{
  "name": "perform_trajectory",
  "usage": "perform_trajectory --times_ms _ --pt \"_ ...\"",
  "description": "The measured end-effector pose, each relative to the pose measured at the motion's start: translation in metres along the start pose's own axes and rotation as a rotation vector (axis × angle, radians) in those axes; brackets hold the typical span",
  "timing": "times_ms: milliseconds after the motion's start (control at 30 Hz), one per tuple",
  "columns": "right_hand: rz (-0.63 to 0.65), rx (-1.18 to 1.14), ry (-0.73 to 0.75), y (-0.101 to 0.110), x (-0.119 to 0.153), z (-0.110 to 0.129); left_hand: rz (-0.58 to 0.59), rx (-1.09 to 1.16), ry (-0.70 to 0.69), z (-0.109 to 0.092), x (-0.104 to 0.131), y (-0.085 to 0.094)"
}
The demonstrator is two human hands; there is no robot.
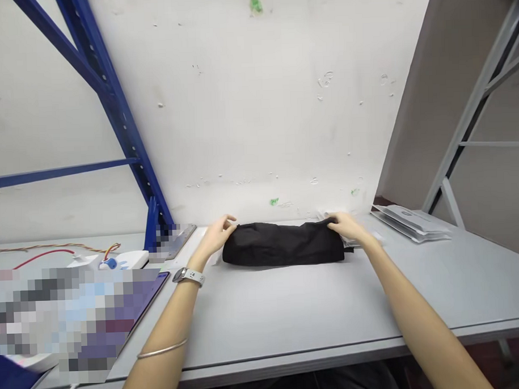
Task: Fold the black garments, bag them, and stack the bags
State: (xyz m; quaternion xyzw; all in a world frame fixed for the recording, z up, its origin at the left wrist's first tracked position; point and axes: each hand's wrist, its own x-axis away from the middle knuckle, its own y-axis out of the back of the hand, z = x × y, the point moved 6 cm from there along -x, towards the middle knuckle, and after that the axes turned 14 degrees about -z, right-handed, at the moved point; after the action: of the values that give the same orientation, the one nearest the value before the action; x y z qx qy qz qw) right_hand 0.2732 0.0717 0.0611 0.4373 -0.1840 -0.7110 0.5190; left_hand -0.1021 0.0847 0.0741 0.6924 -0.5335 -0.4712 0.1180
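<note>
The right hand point(348, 225) is clamped, thumb against fingers, on the upper right corner of a black cloth item point(284, 244); the left hand point(218, 235) is in contact with its upper left corner, but whether those fingers are closed on the fabric cannot be told. Nearest the viewer, at the lower edge of the frame, both bare forearms cross the front edge of a grey table point(297, 312); the left carries a metal bangle point(161, 350) and, at the wrist, a watch with a light strap point(188, 275). A flat device with a purple screen point(139, 301), partly obscured by pixelation, occupies the lower left. The cloth item lies folded, long side across, just below centre of the frame. Beyond the device, at left, are a white power strip point(134, 259) and a red cable point(44, 257). Flat pale packets point(414, 223) are stacked at centre right. A blue metal upright point(116, 109) stands upper left, against a scuffed white wall point(260, 115).
</note>
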Motion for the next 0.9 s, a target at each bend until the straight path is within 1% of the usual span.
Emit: perform_trajectory --times_ms 67,100,133,167,200,300,333,367,400,467,567,633,700,733,767,800,867,900 --pt "-0.151 0.134 0.053 -0.002 -0.001 0.003 -0.128 -0.099 -0.049 -0.001 -0.002 -0.005" --pt "-0.190 0.188 0.101 -0.003 0.000 0.008 -0.152 -0.125 -0.081 -0.004 -0.001 -0.008" --pt "-0.210 0.213 0.149 -0.004 0.002 0.015 -0.144 -0.132 -0.116 -0.008 0.000 -0.011" --pt "-0.176 0.203 0.198 -0.008 0.004 0.022 -0.102 -0.119 -0.155 -0.012 0.002 -0.016" --pt "-0.086 0.155 0.241 -0.014 0.008 0.029 -0.032 -0.090 -0.198 -0.017 0.005 -0.022" --pt "0.317 0.001 0.340 -0.041 0.025 0.048 0.253 -0.004 -0.288 -0.028 0.018 -0.044" --pt "0.414 -0.008 0.362 -0.049 0.030 0.051 0.337 0.004 -0.301 -0.029 0.022 -0.051" --pt "0.470 0.007 0.374 -0.055 0.034 0.053 0.405 0.001 -0.308 -0.029 0.025 -0.056" --pt "0.487 0.041 0.380 -0.061 0.035 0.053 0.454 -0.009 -0.311 -0.029 0.028 -0.059" --pt "0.453 0.136 0.393 -0.069 0.035 0.051 0.514 -0.036 -0.300 -0.029 0.031 -0.059" --pt "0.372 0.249 0.433 -0.082 0.033 0.047 0.583 -0.087 -0.204 -0.032 0.036 -0.050" --pt "0.339 0.264 0.455 -0.091 0.033 0.046 0.674 -0.067 -0.148 -0.042 0.043 -0.046" --pt "0.319 0.225 0.461 -0.096 0.032 0.045 0.793 0.030 -0.149 -0.058 0.053 -0.047" --pt "0.312 0.192 0.467 -0.097 0.032 0.046 0.831 0.087 -0.170 -0.067 0.057 -0.048" --pt "0.311 0.151 0.476 -0.097 0.033 0.047 0.832 0.135 -0.202 -0.076 0.059 -0.049" --pt "0.321 0.107 0.488 -0.095 0.034 0.049 0.796 0.169 -0.240 -0.082 0.059 -0.051" --pt "0.383 0.027 0.526 -0.090 0.040 0.056 0.670 0.196 -0.319 -0.089 0.057 -0.056" --pt "0.428 -0.011 0.547 -0.087 0.045 0.060 0.619 0.191 -0.356 -0.089 0.056 -0.060"
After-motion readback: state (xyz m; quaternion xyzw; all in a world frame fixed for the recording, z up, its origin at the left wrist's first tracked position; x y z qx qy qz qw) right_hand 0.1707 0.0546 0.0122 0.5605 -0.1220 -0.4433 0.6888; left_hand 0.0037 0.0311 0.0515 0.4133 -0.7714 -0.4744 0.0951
